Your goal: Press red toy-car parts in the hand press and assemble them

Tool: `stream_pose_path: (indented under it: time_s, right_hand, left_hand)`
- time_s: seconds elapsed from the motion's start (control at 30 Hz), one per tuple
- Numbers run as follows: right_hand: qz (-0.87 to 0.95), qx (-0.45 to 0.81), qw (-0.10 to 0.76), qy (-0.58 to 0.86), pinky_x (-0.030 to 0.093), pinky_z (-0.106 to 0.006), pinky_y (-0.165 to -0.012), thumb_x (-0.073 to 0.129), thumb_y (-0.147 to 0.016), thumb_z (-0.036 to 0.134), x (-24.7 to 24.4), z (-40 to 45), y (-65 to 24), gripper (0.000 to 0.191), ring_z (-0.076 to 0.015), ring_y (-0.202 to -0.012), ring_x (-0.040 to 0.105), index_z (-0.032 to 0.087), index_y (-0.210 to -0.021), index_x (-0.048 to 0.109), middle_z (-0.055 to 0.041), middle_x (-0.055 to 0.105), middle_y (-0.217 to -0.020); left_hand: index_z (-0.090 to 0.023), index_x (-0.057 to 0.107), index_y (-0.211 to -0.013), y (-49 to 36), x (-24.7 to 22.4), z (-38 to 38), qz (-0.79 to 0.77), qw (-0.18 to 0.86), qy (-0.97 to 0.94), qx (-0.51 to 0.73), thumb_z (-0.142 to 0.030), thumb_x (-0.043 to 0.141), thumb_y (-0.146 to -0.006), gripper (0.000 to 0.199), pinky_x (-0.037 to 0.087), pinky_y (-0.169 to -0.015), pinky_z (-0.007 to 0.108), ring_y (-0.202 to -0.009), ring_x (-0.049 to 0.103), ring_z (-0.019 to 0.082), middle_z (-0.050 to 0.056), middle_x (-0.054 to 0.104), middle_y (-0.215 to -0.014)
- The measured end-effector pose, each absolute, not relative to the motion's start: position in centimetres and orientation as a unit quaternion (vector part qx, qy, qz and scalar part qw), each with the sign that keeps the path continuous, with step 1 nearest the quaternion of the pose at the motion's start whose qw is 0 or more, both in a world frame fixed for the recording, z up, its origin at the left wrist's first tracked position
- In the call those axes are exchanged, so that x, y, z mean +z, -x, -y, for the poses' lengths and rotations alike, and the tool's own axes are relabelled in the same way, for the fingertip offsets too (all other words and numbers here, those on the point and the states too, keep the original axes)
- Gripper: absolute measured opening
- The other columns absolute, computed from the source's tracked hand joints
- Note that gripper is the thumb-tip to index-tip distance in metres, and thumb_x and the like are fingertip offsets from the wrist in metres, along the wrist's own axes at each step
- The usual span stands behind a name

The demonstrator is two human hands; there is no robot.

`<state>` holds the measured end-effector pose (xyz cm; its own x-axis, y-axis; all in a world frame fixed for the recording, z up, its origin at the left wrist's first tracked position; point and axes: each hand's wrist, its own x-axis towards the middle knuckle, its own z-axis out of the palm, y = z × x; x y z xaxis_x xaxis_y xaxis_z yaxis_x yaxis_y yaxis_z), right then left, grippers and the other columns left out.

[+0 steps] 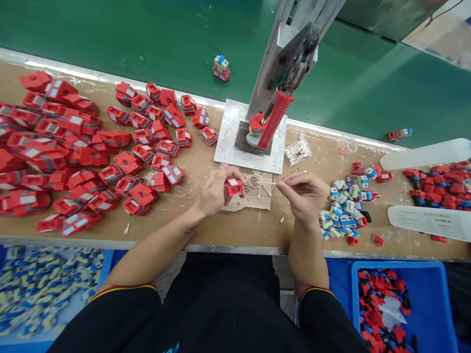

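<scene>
My left hand (217,190) is closed round a red toy part (233,188), its hollow side facing up. In my right hand (306,192), thumb and fingers pinch a thin stick (268,182) that points left over a small round dish (254,180). The dish stands on a torn piece of cardboard (243,202), where more cotton swabs (259,190) lie. Just beyond the hands is a hand press with a red handle (275,120) on a metal plate (225,142); another red part (256,123) sits under it.
Many red parts (125,162) cover the left of the table. White, blue and yellow parts (342,208) lie at the right, near red parts (441,189). A bag of swabs (297,151) is beside the press. Blue bins (430,294) flank my body. Beyond is a green surface (147,44).
</scene>
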<state>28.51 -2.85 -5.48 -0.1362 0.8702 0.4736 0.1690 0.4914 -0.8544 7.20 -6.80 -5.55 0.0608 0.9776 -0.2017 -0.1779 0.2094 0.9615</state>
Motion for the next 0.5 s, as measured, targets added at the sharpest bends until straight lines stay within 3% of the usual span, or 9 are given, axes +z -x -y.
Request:
stream_pose_path:
  time_s: [0.1, 0.5]
  right_hand:
    - [0.638, 0.379, 0.589, 0.321, 0.054, -0.029, -0.053, 0.090, -0.084, 0.035, -4.9, 3.8, -27.5, 0.029, -0.0148, -0.056, 0.068, 0.025, -0.070, 0.067, 0.0015, 0.074, -0.064]
    - [0.663, 0.431, 0.540, 0.287, 0.058, -0.026, -0.054, 0.090, -0.082, 0.022, -4.9, 4.4, -25.7, 0.025, -0.0138, -0.058, 0.073, 0.025, -0.071, 0.068, 0.0020, 0.079, -0.068]
  left_hand:
    - [-0.019, 0.067, -0.073, -7.5, -5.5, 7.2, -0.516, 0.542, -0.455, 0.483, -0.082, 0.041, -0.095, 0.072, 0.033, -0.038, 0.026, -0.043, 0.049, 0.013, 0.006, 0.068, -0.059]
    - [-0.019, 0.071, -0.078, -7.6, -5.8, 7.5, -0.525, 0.492, -0.510, 0.471, -0.078, 0.028, -0.102, 0.077, 0.038, -0.045, 0.028, -0.054, 0.055, 0.016, 0.006, 0.067, -0.064]
